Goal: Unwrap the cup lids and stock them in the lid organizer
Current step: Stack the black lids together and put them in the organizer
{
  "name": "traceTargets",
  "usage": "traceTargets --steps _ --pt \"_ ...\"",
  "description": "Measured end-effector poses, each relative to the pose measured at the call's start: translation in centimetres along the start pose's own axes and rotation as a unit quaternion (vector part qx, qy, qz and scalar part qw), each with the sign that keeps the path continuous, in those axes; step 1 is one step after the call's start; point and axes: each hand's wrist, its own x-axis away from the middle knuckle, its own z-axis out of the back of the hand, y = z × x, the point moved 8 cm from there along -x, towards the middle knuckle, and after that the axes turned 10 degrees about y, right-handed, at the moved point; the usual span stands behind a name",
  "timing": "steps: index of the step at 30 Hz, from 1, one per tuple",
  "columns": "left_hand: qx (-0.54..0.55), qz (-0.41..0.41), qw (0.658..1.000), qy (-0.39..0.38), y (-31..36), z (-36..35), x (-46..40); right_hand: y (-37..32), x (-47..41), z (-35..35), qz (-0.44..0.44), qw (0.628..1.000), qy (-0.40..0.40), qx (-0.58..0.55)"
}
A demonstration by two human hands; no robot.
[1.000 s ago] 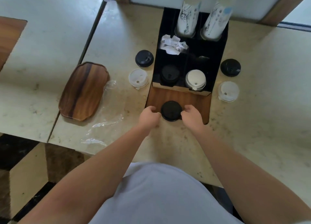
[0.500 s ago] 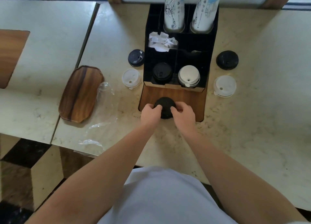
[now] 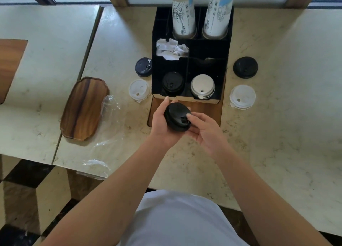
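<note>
Partly stocked: both hands grip a black lid stack (image 3: 177,117) just short of the lid organizer (image 3: 189,64). Four loose lids flanking it remain unstocked.

Left hand (image 3: 162,122) cups the stack; right hand (image 3: 204,130) pinches its rim.

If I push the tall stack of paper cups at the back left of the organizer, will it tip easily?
Probably yes. The left cup stack stands tall and narrow, and only its base sits in the black lid organizer, so a push near the top would likely lean it. It is paper, so likely light. The slot may catch its base.
</note>
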Motion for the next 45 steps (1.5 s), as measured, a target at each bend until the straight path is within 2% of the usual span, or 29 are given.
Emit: traceTargets --steps 2,3,5,6,8,10,12,15,21,25,28,30,35,37,41,45 --pt "-0.013 -0.016 1.000 -0.012 0.4 -1.3 -0.1 -1.2 0.5 -0.1 0.072 0.994 0.023 0.085" --pt "-0.018 -0.020 1.000 -0.016 0.6 -1.8 -0.1 -2.2 0.7 0.1 0.126 0.978 0.048 0.156" --pt "-0.018 -0.021 0.999 -0.017 0.8 -2.7 -0.5 -4.6 0.9 0.3 0.237 0.915 0.088 0.315" --pt "-0.015 -0.016 1.000 -0.014 0.9 -3.3 -0.8 -5.6 0.7 0.4 0.269 0.889 0.100 0.357" --pt "0.008 0.003 1.000 0.000 1.1 -4.3 -1.4 -7.8 -0.2 1.7 0.295 0.874 0.138 0.361" --pt "0.041 0.027 0.999 -0.008 1.2 -5.6 -1.9 -11.1 -2.1 4.4 0.319 0.851 0.217 0.357" --pt "0.067 0.042 0.997 -0.024 1.5 -6.7 -2.4 -14.5 -5.0 7.3 0.316 0.825 0.280 0.375" --pt "0.091 0.056 0.994 -0.032 1.6 -7.5 -3.4 -18.4 -10.0 10.2 0.265 0.786 0.308 0.467" --pt "0.117 0.076 0.989 -0.053 1.9 -8.5 -3.9 -21.1 -15.9 11.3 0.206 0.697 0.227 0.648" --pt "0.129 0.080 0.986 -0.063 2.7 -7.6 -3.6 -21.2 -17.6 11.1 0.222 0.666 0.221 0.677" --pt "0.111 0.081 0.989 -0.056 3.2 -7.0 -3.6 -21.1 -17.9 11.4 0.224 0.671 0.237 0.666" --pt "0.100 0.087 0.990 -0.042 3.4 -7.0 -3.3 -21.3 -17.3 11.3 0.226 0.688 0.252 0.642" --pt "0.095 0.074 0.993 -0.010 3.7 -6.0 -2.8 -21.6 -10.9 10.5 0.295 0.769 0.344 0.451" --pt "0.089 0.061 0.994 -0.010 3.9 -5.5 -2.5 -20.2 -7.5 8.4 0.323 0.796 0.320 0.400" --pt "0.077 0.074 0.994 -0.033 3.3 -4.8 -1.3 -15.9 -0.4 2.6 0.360 0.834 0.203 0.365" --pt "0.046 0.081 0.992 -0.081 2.7 -3.8 1.0 -12.6 5.4 -1.5 0.393 0.835 0.139 0.360"
